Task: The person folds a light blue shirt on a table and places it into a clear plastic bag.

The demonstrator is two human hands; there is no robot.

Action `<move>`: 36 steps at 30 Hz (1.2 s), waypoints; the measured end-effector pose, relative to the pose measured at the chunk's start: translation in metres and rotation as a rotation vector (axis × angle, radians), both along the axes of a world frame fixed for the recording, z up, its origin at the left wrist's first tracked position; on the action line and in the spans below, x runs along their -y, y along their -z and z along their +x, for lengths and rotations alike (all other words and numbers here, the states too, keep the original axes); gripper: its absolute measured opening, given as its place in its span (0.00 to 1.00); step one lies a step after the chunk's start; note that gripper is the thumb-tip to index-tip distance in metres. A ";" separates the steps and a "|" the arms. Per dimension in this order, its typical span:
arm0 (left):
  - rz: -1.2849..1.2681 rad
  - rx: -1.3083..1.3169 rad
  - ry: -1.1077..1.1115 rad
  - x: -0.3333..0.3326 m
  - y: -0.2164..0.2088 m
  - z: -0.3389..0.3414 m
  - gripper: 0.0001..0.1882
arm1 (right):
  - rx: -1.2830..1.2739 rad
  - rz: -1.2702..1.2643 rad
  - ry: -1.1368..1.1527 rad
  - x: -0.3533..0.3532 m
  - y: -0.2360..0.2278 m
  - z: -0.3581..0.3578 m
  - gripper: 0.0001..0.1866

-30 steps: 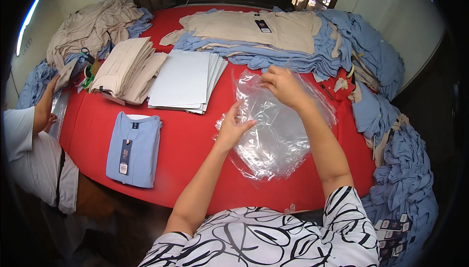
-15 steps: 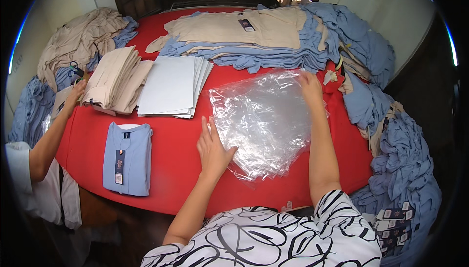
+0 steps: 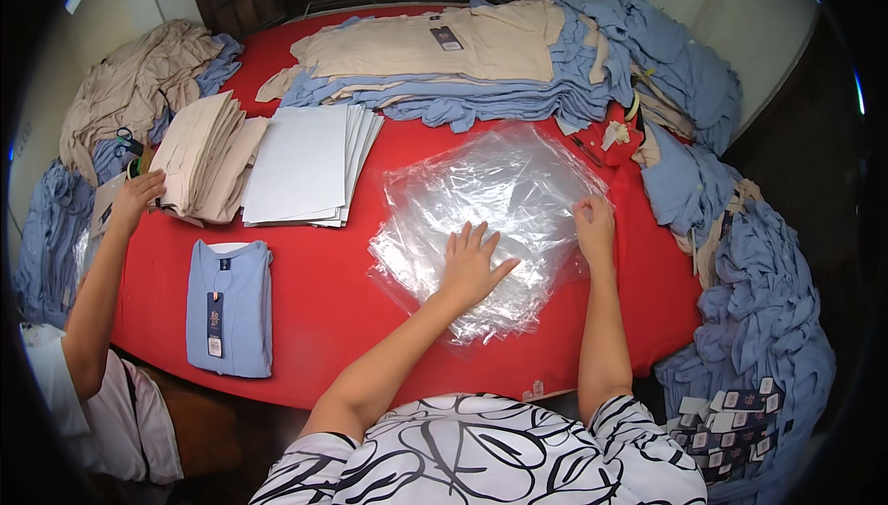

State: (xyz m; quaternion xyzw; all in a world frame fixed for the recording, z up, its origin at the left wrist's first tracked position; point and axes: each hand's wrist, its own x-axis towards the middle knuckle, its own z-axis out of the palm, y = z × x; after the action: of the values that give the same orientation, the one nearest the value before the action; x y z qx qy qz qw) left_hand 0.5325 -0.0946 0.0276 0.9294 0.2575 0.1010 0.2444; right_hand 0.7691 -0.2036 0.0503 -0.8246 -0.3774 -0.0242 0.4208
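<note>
A loose pile of clear plastic bags (image 3: 416,195) lies in front of me on the red-covered table. My left hand (image 3: 474,266) rests on the pile, palm down with its fingers spread. At the right-hand corner of the pile, my right hand (image 3: 595,226) has its fingers curled together in a pinch on a bag's edge. Left of the bags is a folded light-blue shirt (image 3: 248,311) with a dark hang tag (image 3: 215,325) on its front. Beyond that shirt lies a stack of white card sheets (image 3: 294,167).
A co-worker's hand (image 3: 141,195) is beside the folded beige shirts (image 3: 196,158) at the left. Beige and blue shirts (image 3: 370,89) lie layered across the table's far side. Heaped blue garments (image 3: 763,301) and many loose tags (image 3: 731,426) are at the right. Scissors (image 3: 585,149) lie beyond the bags.
My left hand has moved from the pile's left edge onto its middle. The right hand has come nearer, from the far corner to the right corner. The co-worker's hand has shifted slightly nearer.
</note>
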 end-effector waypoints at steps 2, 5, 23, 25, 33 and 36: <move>-0.313 0.347 -0.116 -0.006 -0.017 -0.010 0.38 | -0.218 0.174 -0.307 -0.003 -0.036 -0.039 0.05; -0.743 0.625 -0.228 -0.012 -0.083 -0.037 0.33 | -0.236 -0.007 -0.924 -0.014 -0.084 -0.113 0.11; -0.561 0.745 -1.154 0.014 -0.066 -0.479 0.10 | 0.483 -0.682 -0.321 -0.110 0.041 -0.057 0.36; -0.641 0.680 -1.203 0.031 -0.072 -0.469 0.11 | 0.441 -0.682 -0.362 -0.110 0.037 -0.050 0.38; -0.833 0.808 -1.261 0.103 -0.022 -0.455 0.27 | -0.065 -0.171 -0.698 -0.107 -0.023 -0.175 0.17; -0.835 0.816 -1.312 0.110 -0.020 -0.455 0.37 | 0.228 -0.246 -0.911 -0.097 0.008 -0.285 0.20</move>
State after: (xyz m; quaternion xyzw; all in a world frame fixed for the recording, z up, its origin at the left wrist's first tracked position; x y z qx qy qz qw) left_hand 0.0772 -0.2048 0.0473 0.3201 0.6484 0.4430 0.5300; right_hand 0.4842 -0.1064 0.0420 -0.6113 -0.7436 0.1172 0.2442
